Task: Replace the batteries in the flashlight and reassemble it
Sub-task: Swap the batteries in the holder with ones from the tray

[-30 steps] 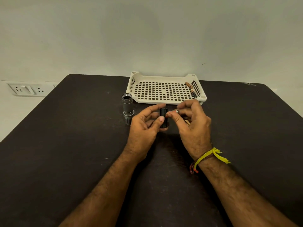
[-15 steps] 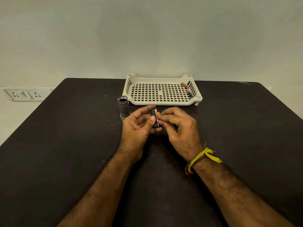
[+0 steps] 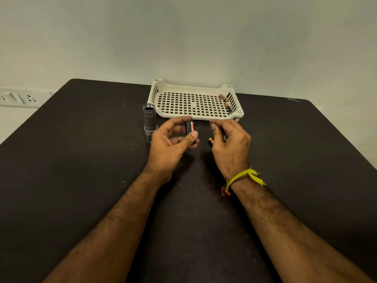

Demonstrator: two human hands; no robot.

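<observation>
Since half a second ago your two hands have drawn apart: your right hand (image 3: 230, 144) has come off the battery holder (image 3: 190, 130) and now sits to its right, fingers loosely curled, gripping nothing you can make out. Your left hand (image 3: 169, 144) has the grip on the holder, thumb at its lower end and fingertips over the top, so its long axis stands nearly upright, one battery showing in the side facing you.

On the table (image 3: 81, 160) between your hands, just beside your right fingers, lies a loose battery (image 3: 210, 140); your right hand is much the nearer to it, and it probably goes into the holder next.

To your left, near your left knuckles, the flashlight body (image 3: 149, 119) stands open end up. Beyond your hands sits a tray (image 3: 193, 86) with more batteries (image 3: 226, 103) along its right wall. Nothing blocks the short reach.
</observation>
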